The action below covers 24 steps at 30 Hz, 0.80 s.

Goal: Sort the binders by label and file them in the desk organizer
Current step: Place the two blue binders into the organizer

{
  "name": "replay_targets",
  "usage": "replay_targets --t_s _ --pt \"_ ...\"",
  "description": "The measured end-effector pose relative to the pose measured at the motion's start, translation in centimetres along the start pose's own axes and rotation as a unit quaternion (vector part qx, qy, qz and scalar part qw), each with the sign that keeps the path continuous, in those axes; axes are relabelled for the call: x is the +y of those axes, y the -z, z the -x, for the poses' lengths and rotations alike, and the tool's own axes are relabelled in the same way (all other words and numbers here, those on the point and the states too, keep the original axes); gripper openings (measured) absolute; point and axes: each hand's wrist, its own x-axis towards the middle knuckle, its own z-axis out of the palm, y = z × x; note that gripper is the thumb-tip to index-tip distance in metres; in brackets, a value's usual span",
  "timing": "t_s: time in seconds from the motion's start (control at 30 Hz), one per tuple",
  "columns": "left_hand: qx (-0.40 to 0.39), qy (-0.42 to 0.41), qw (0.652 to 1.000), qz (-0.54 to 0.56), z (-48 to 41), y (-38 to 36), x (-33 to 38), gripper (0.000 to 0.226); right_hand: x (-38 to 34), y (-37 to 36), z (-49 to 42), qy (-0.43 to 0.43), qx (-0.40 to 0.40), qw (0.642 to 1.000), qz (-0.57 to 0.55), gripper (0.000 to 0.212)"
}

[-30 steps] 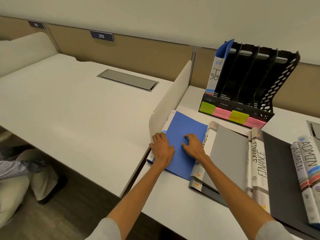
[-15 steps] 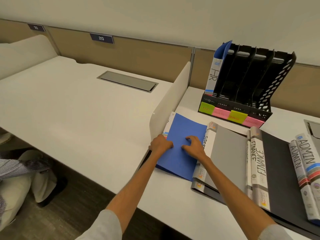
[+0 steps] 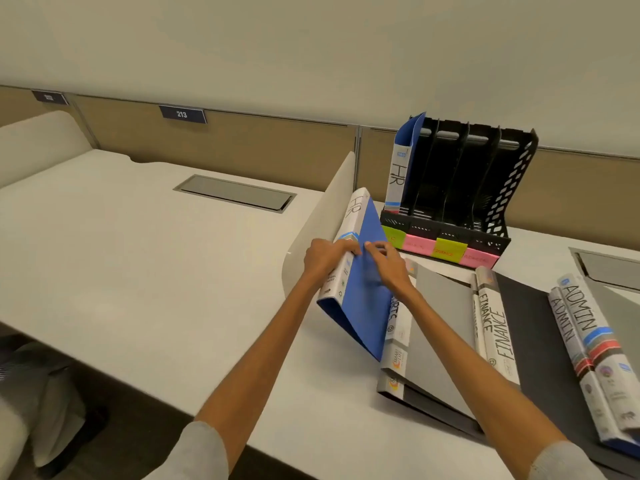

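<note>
The white, smooth table [image 3: 304,410] lies under the fingers and carries everything; beyond the fingers and a little to their right stands the black plastic desk organizer [image 3: 516,174], a slotted rack with a perforated side wall; its leftmost slot, the one nearest the fingers, already holds an upright HR binder [image 3: 398,174], so this is probably where the next one belongs. Right of the fingers the other binders lie flat with spines readable, likely laid out for sorting: a grey binder [image 3: 440,327] closest, then the FINANCE binders [image 3: 495,327], then the ADMIN binders [image 3: 585,327] farthest off. Between the hands is the blue HR binder [image 3: 367,299], stiff and matt, tilted with its white spine upward and its lower corner near the grey one; the left hand [image 3: 325,258] curls its fingers [image 3: 349,249] round the spine while the right hand [image 3: 391,268] grips the blue cover, seemingly to steady it. Small green and pink sticky notes [image 3: 446,251] label the rack's front; their writing is illegible.
</note>
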Motion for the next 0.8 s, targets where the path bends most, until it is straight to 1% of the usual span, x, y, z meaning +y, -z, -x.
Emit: replay_targets --t_s 0.07,0.17,0.27,0.33,0.43,0.53,0.6,0.67,0.7,0.77,0.8 --pt "0.028 -0.059 0.997 -0.029 0.6 -0.4 2.4 0.039 -2.2 1.2 -0.3 -0.013 0.019 0.997 -0.068 0.043" --pt "0.047 -0.153 0.983 -0.088 1.9 -1.3 5.1 0.033 -5.7 2.9 -0.7 -0.010 0.050 0.992 -0.115 0.053" --pt "0.045 -0.211 0.971 -0.106 3.4 -2.1 6.7 0.030 -9.0 5.4 -0.7 -0.007 0.029 0.984 -0.174 0.057" --pt "0.053 -0.239 0.965 -0.089 3.9 -2.6 7.4 0.030 -10.6 7.5 -0.4 0.021 0.012 0.981 -0.191 0.057" --pt "0.067 -0.284 0.954 -0.074 4.4 -3.7 8.5 0.038 -12.6 10.7 -0.1 0.069 0.009 0.982 -0.177 0.052" --pt "0.075 -0.330 0.939 -0.058 4.5 -5.0 9.3 0.044 -15.4 13.2 -0.1 0.078 -0.006 0.986 -0.145 0.072" --pt "0.084 -0.348 0.932 -0.045 4.4 -5.8 9.6 0.046 -17.5 14.8 0.1 0.095 -0.008 0.986 -0.139 0.077" --pt "0.099 -0.370 0.923 -0.029 4.2 -6.6 9.8 0.047 -19.5 16.2 0.3 0.133 -0.011 0.984 -0.120 0.075" --pt "0.105 -0.382 0.918 -0.019 4.1 -6.9 10.0 0.047 -20.5 16.7 0.5 0.157 -0.008 0.982 -0.103 0.071" --pt "0.115 -0.407 0.906 0.003 3.8 -7.7 10.2 0.048 -22.1 17.3 0.5 0.203 0.013 0.977 -0.060 0.066" --pt "0.120 -0.417 0.901 0.012 3.6 -8.1 10.3 0.047 -22.7 17.5 0.4 0.219 0.026 0.975 -0.037 0.069"
